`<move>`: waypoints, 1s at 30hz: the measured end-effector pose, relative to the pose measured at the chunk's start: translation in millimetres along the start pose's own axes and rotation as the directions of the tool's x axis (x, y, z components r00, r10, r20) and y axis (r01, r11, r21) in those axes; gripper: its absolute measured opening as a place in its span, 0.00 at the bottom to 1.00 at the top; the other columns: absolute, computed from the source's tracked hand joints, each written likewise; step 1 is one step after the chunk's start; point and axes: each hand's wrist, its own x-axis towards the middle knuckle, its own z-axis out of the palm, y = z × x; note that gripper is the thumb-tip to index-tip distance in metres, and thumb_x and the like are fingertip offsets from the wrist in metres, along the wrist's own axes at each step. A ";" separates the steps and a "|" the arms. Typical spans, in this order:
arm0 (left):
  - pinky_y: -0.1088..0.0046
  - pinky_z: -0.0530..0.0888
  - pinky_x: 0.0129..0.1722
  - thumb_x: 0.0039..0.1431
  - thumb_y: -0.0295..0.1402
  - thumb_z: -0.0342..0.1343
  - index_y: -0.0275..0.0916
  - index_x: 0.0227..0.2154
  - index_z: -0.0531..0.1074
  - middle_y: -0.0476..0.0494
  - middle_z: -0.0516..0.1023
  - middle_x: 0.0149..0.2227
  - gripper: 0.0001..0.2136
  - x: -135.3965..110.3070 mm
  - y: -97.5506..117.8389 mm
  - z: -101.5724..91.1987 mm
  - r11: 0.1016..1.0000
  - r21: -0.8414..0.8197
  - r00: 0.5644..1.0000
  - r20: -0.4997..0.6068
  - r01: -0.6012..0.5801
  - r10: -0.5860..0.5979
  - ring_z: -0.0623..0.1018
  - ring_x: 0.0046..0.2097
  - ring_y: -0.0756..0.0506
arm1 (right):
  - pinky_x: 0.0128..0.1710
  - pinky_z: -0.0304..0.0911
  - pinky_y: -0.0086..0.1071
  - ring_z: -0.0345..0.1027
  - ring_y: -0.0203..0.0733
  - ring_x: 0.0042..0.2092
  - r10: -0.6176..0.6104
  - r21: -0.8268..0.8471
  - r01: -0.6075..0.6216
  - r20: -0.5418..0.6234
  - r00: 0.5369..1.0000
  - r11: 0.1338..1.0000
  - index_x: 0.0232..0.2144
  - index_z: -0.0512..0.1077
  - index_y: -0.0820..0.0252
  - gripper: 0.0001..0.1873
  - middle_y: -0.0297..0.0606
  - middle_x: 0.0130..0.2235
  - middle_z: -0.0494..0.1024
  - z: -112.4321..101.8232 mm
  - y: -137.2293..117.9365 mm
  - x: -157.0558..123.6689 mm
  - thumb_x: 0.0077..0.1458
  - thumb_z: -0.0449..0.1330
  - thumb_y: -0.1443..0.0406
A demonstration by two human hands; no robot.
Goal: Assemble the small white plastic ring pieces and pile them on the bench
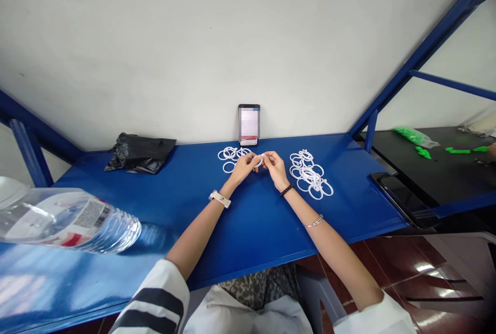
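Observation:
Over the middle of the blue table [256, 220], my left hand [244, 167] and my right hand [274, 165] meet, both pinched on one white plastic ring [259, 160] held between them. A small group of loose white rings [231, 157] lies just left of my left hand. A bigger heap of white rings [311, 175] lies right of my right hand. I wear a watch on the left wrist and bracelets on the right forearm.
A phone [248, 125] leans upright against the white wall behind my hands. A crumpled black plastic bag [138, 152] lies at the back left. A large clear water bottle [65, 220] lies on its side at the near left. A dark tablet [403, 197] and green parts [422, 150] are on the right.

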 end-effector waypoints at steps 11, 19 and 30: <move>0.73 0.69 0.30 0.52 0.52 0.57 0.35 0.40 0.73 0.48 0.73 0.21 0.24 0.3 -2.6 0.7 0.997 0.079 1.000 -0.004 0.012 -0.012 0.73 0.26 0.48 | 0.30 0.63 0.32 0.65 0.36 0.27 0.051 0.066 -0.044 -0.118 0.992 0.997 0.31 0.70 0.57 0.19 0.32 0.26 0.73 -1.1 0.4 0.8 0.46 0.64 0.49; 0.73 0.70 0.30 0.58 0.50 0.52 0.34 0.37 0.75 0.48 0.72 0.20 0.21 0.6 -2.3 -0.4 0.996 0.092 1.000 0.009 -0.018 0.018 0.73 0.25 0.48 | 0.27 0.60 0.30 0.63 0.34 0.26 0.105 0.121 -0.095 -0.083 0.991 0.988 0.32 0.74 0.57 0.17 0.32 0.25 0.72 -1.4 -2.7 -0.1 0.48 0.62 0.50; 0.73 0.69 0.30 0.58 0.50 0.51 0.35 0.34 0.75 0.48 0.73 0.20 0.20 1.2 -3.0 -1.5 0.992 0.121 1.000 0.015 -0.024 0.023 0.73 0.25 0.49 | 0.29 0.61 0.31 0.64 0.35 0.27 0.095 0.108 -0.086 -0.077 0.993 0.990 0.30 0.74 0.57 0.16 0.31 0.25 0.72 -2.3 0.0 1.6 0.47 0.64 0.52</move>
